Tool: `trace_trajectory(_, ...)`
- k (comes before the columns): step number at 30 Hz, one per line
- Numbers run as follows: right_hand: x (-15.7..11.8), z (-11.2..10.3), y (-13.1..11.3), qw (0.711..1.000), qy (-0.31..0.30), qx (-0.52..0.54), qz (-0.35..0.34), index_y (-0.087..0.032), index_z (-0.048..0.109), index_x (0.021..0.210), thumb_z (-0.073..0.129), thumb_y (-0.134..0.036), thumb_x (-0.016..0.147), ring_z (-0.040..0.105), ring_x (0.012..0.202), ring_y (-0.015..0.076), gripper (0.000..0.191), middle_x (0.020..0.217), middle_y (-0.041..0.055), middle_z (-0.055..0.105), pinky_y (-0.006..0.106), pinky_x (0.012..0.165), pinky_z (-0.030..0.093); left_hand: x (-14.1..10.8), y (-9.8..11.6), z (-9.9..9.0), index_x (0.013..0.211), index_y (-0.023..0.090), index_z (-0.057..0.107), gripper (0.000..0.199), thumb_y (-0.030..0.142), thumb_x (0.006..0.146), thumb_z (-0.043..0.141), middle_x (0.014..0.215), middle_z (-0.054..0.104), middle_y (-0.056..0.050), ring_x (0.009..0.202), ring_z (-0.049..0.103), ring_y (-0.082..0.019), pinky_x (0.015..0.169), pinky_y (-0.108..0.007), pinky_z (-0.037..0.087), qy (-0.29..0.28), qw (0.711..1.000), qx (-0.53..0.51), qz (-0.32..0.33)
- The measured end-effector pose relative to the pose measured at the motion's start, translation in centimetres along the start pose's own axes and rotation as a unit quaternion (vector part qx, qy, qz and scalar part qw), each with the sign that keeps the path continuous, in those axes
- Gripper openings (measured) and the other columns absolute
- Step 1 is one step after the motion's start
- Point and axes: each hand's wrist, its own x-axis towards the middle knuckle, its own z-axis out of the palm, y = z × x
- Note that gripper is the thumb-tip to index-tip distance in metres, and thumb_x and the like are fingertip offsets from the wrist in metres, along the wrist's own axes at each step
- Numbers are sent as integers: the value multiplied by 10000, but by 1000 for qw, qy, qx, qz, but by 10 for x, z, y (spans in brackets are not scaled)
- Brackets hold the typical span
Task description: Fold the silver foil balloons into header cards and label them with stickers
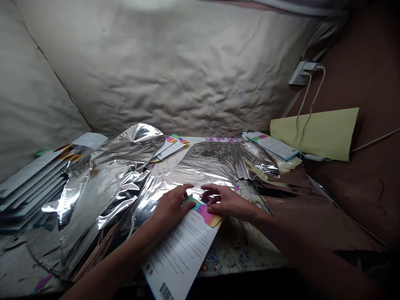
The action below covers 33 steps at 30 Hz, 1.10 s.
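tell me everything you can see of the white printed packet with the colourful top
The flat white packet looks like paper or thin card, with lines of small dark text, a black barcode at its near end and green, blue, pink and orange blocks across its top. It lies slanted; the left hand and right hand touch its far end.

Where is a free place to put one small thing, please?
The flat foil beyond your left hand and right hand, between the rear cards and right-hand cards, looks free. The left is crowded: crumpled foil and a card stack.
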Motion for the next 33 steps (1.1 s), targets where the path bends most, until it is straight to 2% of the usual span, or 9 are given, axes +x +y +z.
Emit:
trace_trajectory(3,8,-3,-5,998,13,50,-19,-188,555,1291,789,-139,604,638,831,134,728,1179,94,627,296,768,528,6,-5,-9,1413,258,439,687,507,813,664,1095,638,-51,705,631,-152,712,-310,499,15,989,-127,-68)
trace_trajectory(7,15,-10,-18,995,20,64,-68,-238,589,1281,850,-186,611,645,845,134,721,1309,103,580,326,811,540,11,-13,-22,1462,218,401,850,613,763,680,1214,616,-119,862,656,-210,754,-318,506,9,951,-270,-150)
trace_trajectory(13,31,-12,-29,997,-40,29,-66,-217,582,1312,843,-240,668,650,865,143,696,1230,93,653,300,803,523,3,-9,-22,1025,104,706,499,514,745,749,905,716,-109,769,665,-231,698,-309,496,-154,853,-483,-122)
trace_trajectory(17,45,-6,-37,987,-126,-96,-27,-129,677,1166,741,-248,734,648,725,154,452,831,39,732,261,672,491,1,-4,-19,922,111,703,406,463,733,771,791,686,-54,648,610,-164,602,-254,449,-124,873,-456,-121)
trace_trajectory(20,47,5,-45,957,-87,-265,-83,-160,720,1052,643,-176,756,633,691,151,306,800,23,725,232,593,451,2,-6,-18,889,123,665,376,444,727,774,757,654,-23,630,584,-146,567,-233,424,-84,883,-449,-108)
trace_trajectory(24,46,20,-51,905,-18,-400,-146,-205,686,1149,585,-133,775,648,747,159,393,917,38,739,232,622,456,3,-10,-17,874,130,629,329,415,757,746,759,637,-12,637,569,-140,561,-228,418,-45,898,-430,-81)
trace_trajectory(27,51,20,-49,906,-54,-385,-168,-201,665,1203,569,-108,766,650,851,173,458,1034,53,728,255,731,475,3,-9,-18,887,128,637,269,364,785,714,772,638,-14,665,569,-140,586,-229,421,-33,914,-400,-59)
trace_trajectory(30,60,12,-44,936,-170,-285,-115,-160,663,1194,545,-133,783,625,742,155,428,900,34,724,237,646,462,2,-5,-21,910,130,644,248,333,781,706,774,634,-8,664,561,-137,580,-224,415,-38,919,-388,-54)
trace_trajectory(33,63,8,-38,949,-184,-238,-91,-150,684,1129,578,-125,758,576,696,136,386,819,7,688,218,613,437,1,-3,-24,880,134,643,226,323,774,707,770,630,-6,673,557,-135,581,-217,410,-53,924,-376,-48)
